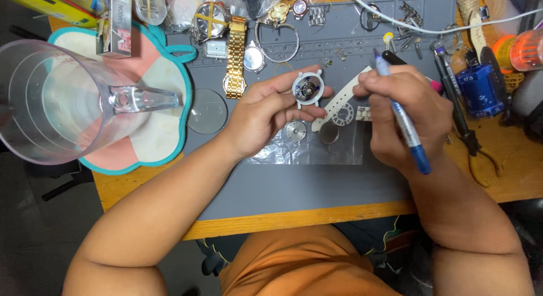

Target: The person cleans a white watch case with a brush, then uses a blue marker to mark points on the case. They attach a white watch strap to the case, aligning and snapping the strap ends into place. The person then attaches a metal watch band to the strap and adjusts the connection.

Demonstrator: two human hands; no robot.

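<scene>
One white watch case (307,89) with its back open sits pinched in the fingertips of the left hand (266,112), held just above the grey work mat (317,188). The hands are apart: the left is clamped on the case, the right hand (404,118) is closed around a blue-tipped pen-like tool (403,119), whose upper end points away from the case. The right hand lies just right of the case, near but not touching it. A white strap (339,98) runs between the case and the right hand. Directly below the case, on a sheet of clear plastic (308,149), lie a small round metal disc (296,130), a ring-shaped part (343,114) and a round glass (328,133). Left of the case rest a larger clear disc (207,111) and a gold watch (235,58). Far left of the case, a clear plastic jug (62,101) stands on a pink, teal-edged mat (153,137). Well right of the case, pliers (466,132) lie on the wooden counter (520,171).
</scene>
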